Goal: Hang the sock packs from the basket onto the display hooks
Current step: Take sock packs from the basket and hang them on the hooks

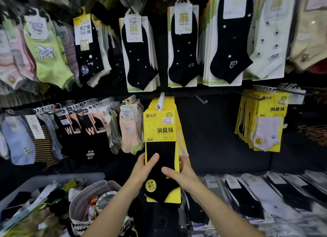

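Observation:
A yellow pack with a black sock point(161, 130) hangs at the front of a stack of like packs on a white-tipped display hook point(160, 101) in the middle row. My left hand point(143, 171) grips the pack's lower left edge, thumb across the black sock. My right hand point(184, 174) grips its lower right edge, thumb on the front. The grey basket point(35, 181) with loose sock packs sits at the lower left.
An empty black hook point(200, 99) juts out right of the yellow stack. More yellow packs point(265, 123) hang at the right. Full hooks of socks fill the rows above and left. Flat packs point(265, 194) lie on the shelf at lower right. A striped bag point(92, 201) stands beside the basket.

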Action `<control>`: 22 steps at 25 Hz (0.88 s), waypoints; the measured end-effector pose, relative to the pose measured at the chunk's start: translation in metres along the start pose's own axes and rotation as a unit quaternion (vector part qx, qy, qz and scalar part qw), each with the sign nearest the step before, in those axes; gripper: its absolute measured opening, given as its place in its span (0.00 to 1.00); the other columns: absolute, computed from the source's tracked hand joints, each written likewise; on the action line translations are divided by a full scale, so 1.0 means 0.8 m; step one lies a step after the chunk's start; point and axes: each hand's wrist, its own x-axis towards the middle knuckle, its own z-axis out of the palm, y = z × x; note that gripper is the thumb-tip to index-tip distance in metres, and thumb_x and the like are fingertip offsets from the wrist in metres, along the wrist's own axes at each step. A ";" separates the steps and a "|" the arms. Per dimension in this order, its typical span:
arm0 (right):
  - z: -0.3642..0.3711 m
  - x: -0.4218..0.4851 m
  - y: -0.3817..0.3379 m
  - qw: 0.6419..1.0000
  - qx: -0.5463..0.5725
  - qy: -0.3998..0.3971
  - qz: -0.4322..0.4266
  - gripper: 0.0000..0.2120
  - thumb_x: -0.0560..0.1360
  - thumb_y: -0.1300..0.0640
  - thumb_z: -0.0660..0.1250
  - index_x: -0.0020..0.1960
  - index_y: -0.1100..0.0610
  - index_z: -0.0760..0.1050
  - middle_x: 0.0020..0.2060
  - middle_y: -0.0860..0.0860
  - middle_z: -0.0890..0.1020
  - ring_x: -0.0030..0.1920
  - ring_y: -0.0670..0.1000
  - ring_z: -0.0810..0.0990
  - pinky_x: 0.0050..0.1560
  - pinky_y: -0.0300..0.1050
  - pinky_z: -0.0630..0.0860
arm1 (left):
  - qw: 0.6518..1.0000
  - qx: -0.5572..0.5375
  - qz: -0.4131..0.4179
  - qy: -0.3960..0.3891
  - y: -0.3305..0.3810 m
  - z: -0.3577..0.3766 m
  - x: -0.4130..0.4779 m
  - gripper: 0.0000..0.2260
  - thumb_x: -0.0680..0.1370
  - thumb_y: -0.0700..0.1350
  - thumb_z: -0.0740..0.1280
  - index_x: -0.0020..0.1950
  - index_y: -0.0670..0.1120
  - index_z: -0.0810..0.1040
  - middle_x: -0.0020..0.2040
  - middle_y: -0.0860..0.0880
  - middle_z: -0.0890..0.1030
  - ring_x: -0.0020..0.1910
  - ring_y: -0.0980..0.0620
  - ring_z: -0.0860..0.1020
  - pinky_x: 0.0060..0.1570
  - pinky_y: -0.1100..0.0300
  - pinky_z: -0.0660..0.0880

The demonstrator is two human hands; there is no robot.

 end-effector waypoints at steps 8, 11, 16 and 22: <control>-0.013 0.011 -0.007 0.973 -0.220 0.044 -0.047 0.36 0.65 0.41 0.74 0.67 0.52 0.66 0.68 0.47 0.60 0.68 0.48 0.62 0.66 0.44 0.65 | 1.000 -0.003 -0.021 0.016 -0.003 0.001 0.008 0.33 0.66 0.63 0.68 0.64 0.45 0.71 0.56 0.48 0.81 0.54 0.52 0.81 0.55 0.54 0.77; -0.012 0.016 -0.009 0.987 -0.154 0.029 -0.030 0.38 0.65 0.44 0.76 0.69 0.52 0.63 0.67 0.48 0.64 0.61 0.44 0.68 0.59 0.40 0.69 | 0.999 -0.003 -0.030 0.026 -0.004 0.000 0.011 0.33 0.66 0.63 0.68 0.64 0.45 0.71 0.56 0.48 0.81 0.54 0.52 0.80 0.55 0.55 0.76; -0.001 0.029 -0.009 0.972 -0.216 0.054 -0.072 0.35 0.64 0.44 0.75 0.67 0.47 0.65 0.61 0.48 0.66 0.67 0.50 0.63 0.66 0.48 0.66 | 0.998 0.021 -0.035 0.040 -0.008 -0.001 0.015 0.34 0.65 0.66 0.67 0.63 0.46 0.71 0.56 0.51 0.80 0.54 0.55 0.79 0.50 0.61 0.75; 0.006 0.032 -0.008 0.974 -0.208 0.087 -0.029 0.42 0.60 0.40 0.76 0.69 0.51 0.63 0.64 0.50 0.68 0.67 0.52 0.66 0.67 0.54 0.67 | 0.998 0.026 -0.039 0.042 -0.008 -0.004 0.017 0.37 0.65 0.69 0.68 0.65 0.46 0.71 0.58 0.50 0.79 0.57 0.53 0.78 0.58 0.55 0.74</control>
